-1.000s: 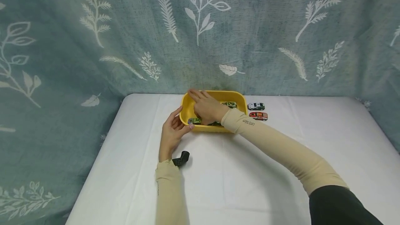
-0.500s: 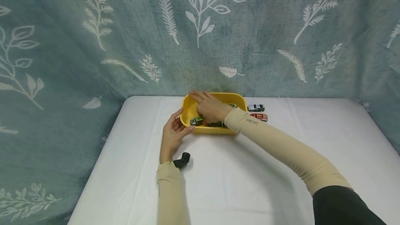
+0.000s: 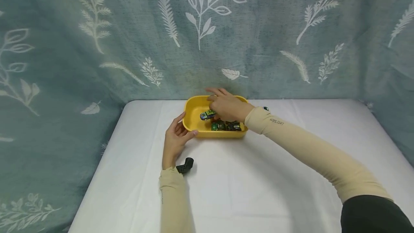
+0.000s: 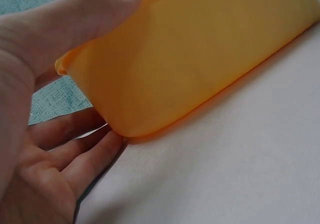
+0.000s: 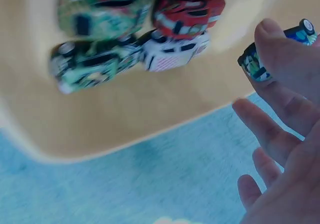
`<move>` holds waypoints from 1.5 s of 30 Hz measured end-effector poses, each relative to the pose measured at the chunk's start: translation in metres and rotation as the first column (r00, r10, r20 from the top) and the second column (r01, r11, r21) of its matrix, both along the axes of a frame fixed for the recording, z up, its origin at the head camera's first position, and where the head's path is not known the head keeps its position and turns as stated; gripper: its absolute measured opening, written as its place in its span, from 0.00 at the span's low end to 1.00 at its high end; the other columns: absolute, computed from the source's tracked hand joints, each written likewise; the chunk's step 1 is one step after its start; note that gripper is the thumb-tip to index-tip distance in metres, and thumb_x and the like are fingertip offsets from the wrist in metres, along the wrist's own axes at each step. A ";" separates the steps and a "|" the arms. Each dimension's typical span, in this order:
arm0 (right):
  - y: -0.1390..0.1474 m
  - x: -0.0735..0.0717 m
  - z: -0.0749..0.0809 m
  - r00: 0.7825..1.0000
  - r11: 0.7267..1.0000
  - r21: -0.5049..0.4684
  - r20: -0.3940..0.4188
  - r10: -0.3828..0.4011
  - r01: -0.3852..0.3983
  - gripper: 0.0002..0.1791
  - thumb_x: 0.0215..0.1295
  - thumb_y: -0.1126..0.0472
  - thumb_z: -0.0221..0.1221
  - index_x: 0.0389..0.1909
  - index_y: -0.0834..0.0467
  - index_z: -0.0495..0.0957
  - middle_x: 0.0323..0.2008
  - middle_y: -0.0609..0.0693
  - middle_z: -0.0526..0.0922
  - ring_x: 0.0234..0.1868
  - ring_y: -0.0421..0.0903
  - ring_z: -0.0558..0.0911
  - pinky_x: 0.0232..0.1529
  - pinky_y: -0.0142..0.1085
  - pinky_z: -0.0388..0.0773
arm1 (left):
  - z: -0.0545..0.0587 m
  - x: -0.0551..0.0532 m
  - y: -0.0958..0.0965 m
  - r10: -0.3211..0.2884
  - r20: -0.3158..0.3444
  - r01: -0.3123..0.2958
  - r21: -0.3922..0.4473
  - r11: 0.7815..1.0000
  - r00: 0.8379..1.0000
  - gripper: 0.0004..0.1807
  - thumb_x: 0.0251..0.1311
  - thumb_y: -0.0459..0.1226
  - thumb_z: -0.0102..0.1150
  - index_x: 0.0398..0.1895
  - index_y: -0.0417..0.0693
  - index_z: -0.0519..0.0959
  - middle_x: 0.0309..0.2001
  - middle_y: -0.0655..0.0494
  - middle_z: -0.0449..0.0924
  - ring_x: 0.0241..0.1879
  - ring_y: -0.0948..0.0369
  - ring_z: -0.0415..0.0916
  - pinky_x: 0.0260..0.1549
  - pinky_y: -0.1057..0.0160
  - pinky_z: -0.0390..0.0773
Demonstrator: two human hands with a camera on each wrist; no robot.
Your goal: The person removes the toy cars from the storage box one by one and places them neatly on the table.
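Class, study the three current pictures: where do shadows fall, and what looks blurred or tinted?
Head view: a soft shadow from the right arm falls on the table; left wrist view: dim, with faint shading on the table below the left hand; right wrist view: bluish cast, the cars in the tray blurred, the right hand clearer.

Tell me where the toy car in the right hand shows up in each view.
Head: the toy car is near the middle, at the fingertips of the right hand.
Left wrist: not in this picture.
Right wrist: upper right, partly covered by the hand.
Shared landmark: the yellow bin, seen in all three.
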State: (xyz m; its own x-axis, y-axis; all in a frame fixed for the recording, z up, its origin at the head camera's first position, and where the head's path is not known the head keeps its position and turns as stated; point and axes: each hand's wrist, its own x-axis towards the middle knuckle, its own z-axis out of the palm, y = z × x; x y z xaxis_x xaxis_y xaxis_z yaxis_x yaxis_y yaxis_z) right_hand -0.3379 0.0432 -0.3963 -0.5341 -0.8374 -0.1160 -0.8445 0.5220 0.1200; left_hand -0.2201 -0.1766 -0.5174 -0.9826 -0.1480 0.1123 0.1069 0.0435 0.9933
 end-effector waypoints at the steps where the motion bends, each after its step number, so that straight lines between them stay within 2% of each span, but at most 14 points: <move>1: 0.004 0.001 0.002 1.000 1.000 0.003 -0.010 -0.003 0.003 0.20 0.68 0.50 0.73 0.55 0.55 0.88 0.72 0.56 0.78 0.86 0.59 0.51 0.84 0.57 0.55 | 0.003 0.002 0.000 -0.001 0.003 0.001 0.001 1.000 1.000 0.45 0.57 0.33 0.80 0.79 0.53 0.70 0.70 0.37 0.76 0.70 0.44 0.77 0.71 0.49 0.77; 6: 0.025 0.003 0.010 1.000 1.000 -0.016 -0.023 -0.018 0.018 0.21 0.67 0.51 0.73 0.58 0.55 0.87 0.62 0.54 0.86 0.81 0.58 0.60 0.82 0.56 0.59 | 0.007 0.001 0.000 -0.006 0.040 0.006 0.009 1.000 0.999 0.47 0.56 0.29 0.79 0.80 0.49 0.68 0.72 0.32 0.73 0.72 0.40 0.74 0.72 0.49 0.76; 9: 0.039 0.007 0.012 0.999 0.999 -0.031 -0.021 -0.037 0.037 0.21 0.67 0.52 0.73 0.57 0.56 0.87 0.59 0.54 0.87 0.77 0.57 0.64 0.79 0.55 0.62 | -0.002 -0.004 -0.001 -0.004 0.045 0.004 0.000 1.000 0.999 0.48 0.56 0.30 0.80 0.81 0.52 0.68 0.73 0.33 0.73 0.72 0.42 0.74 0.72 0.51 0.76; 13: 0.055 0.014 0.014 0.998 0.998 -0.036 -0.028 -0.051 0.050 0.19 0.67 0.54 0.73 0.55 0.57 0.87 0.54 0.55 0.88 0.67 0.57 0.71 0.72 0.54 0.69 | -0.003 -0.003 0.001 -0.002 0.034 0.003 -0.007 1.000 0.999 0.48 0.57 0.33 0.80 0.80 0.57 0.68 0.73 0.37 0.73 0.72 0.45 0.75 0.71 0.52 0.76; 17: 0.067 0.020 0.015 0.998 0.998 -0.032 -0.031 -0.060 0.059 0.19 0.68 0.54 0.72 0.56 0.57 0.87 0.51 0.55 0.89 0.59 0.57 0.72 0.62 0.52 0.73 | -0.003 -0.001 0.002 0.010 0.022 -0.010 -0.013 1.000 1.000 0.47 0.57 0.34 0.81 0.79 0.59 0.70 0.71 0.39 0.75 0.71 0.47 0.76 0.71 0.53 0.77; 22: 0.086 0.026 0.015 0.996 0.996 -0.027 -0.017 -0.087 0.087 0.20 0.67 0.55 0.73 0.56 0.58 0.86 0.51 0.57 0.88 0.59 0.58 0.73 0.57 0.52 0.75 | -0.004 0.000 0.003 0.005 0.011 -0.005 -0.013 1.000 1.000 0.47 0.56 0.35 0.81 0.79 0.57 0.70 0.70 0.39 0.77 0.69 0.47 0.77 0.70 0.55 0.79; 30: 0.125 0.028 0.013 0.991 0.981 -0.141 0.007 -0.137 0.136 0.17 0.67 0.61 0.73 0.55 0.60 0.86 0.47 0.58 0.89 0.58 0.60 0.75 0.61 0.56 0.78 | -0.003 -0.001 0.005 0.025 0.017 -0.025 -0.031 0.999 1.000 0.47 0.55 0.36 0.82 0.79 0.57 0.70 0.70 0.39 0.76 0.69 0.47 0.78 0.68 0.58 0.80; 36: 0.153 0.024 0.012 0.985 0.973 -0.165 -0.027 -0.170 0.163 0.15 0.66 0.65 0.72 0.52 0.61 0.87 0.43 0.57 0.88 0.53 0.59 0.75 0.59 0.54 0.77 | -0.002 -0.004 0.004 0.019 0.012 -0.019 -0.021 1.000 1.000 0.47 0.55 0.36 0.82 0.79 0.57 0.70 0.70 0.38 0.76 0.68 0.46 0.78 0.68 0.56 0.80; 42: 0.181 0.031 0.001 0.979 0.961 -0.198 -0.027 -0.201 0.192 0.14 0.64 0.64 0.74 0.48 0.62 0.87 0.41 0.58 0.88 0.52 0.62 0.77 0.58 0.56 0.79 | -0.003 -0.002 0.004 0.015 0.007 -0.015 -0.033 0.999 1.000 0.47 0.55 0.37 0.82 0.79 0.58 0.70 0.69 0.38 0.77 0.68 0.46 0.78 0.68 0.55 0.80; 45: 0.192 0.032 -0.009 0.971 0.953 -0.191 -0.006 -0.239 0.234 0.13 0.63 0.62 0.75 0.46 0.61 0.87 0.42 0.58 0.88 0.53 0.62 0.77 0.55 0.56 0.79 | -0.002 -0.001 0.004 0.019 0.010 -0.019 -0.041 0.999 1.000 0.47 0.56 0.38 0.82 0.79 0.59 0.70 0.69 0.40 0.77 0.68 0.47 0.78 0.68 0.57 0.80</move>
